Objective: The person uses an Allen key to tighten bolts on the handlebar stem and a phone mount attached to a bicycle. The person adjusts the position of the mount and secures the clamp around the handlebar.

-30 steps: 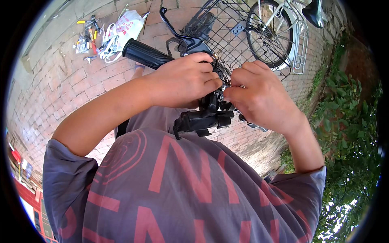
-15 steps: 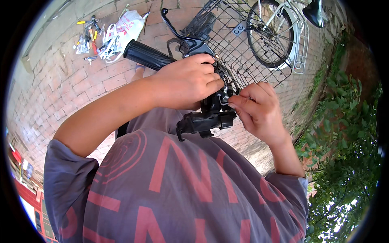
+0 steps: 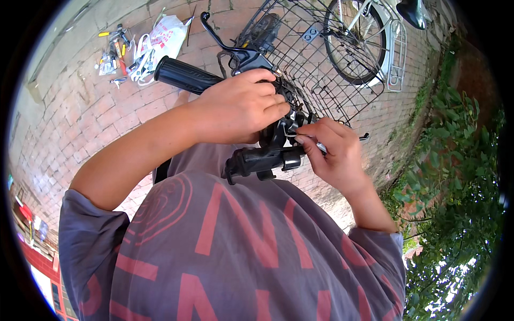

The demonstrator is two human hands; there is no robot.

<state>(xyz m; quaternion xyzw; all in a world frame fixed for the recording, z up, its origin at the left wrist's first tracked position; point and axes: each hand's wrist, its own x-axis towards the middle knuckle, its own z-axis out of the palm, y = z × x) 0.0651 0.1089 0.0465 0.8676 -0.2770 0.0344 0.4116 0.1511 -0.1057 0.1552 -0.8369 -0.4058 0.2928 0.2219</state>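
My left hand (image 3: 243,107) is wrapped over the middle of a bicycle handlebar, just inside the black ribbed grip (image 3: 187,76). Its fingertips curl over the dark clamp area, and what lies under the palm is hidden. A black brake lever (image 3: 219,37) points away beyond the grip. Between thumb and forefinger, my right hand (image 3: 334,152) pinches a thin bent metal rod (image 3: 289,134), shaped like a hex key, against the fittings at the bar's centre. Nearest my shirt, a black phone holder (image 3: 262,160) is fixed to the bar.
A black wire basket (image 3: 342,101) hangs ahead of the bar. Beyond it stands a white bicycle (image 3: 383,43). Hand tools (image 3: 119,48) and a white plastic bag (image 3: 166,37) lie on the brick paving (image 3: 80,107) at far left. Leafy bushes (image 3: 444,176) line the right side.
The handlebar and my left hand have shifted slightly left. My right hand has moved a little left and down, still pinching the rod; a black lever tip now shows beyond it.
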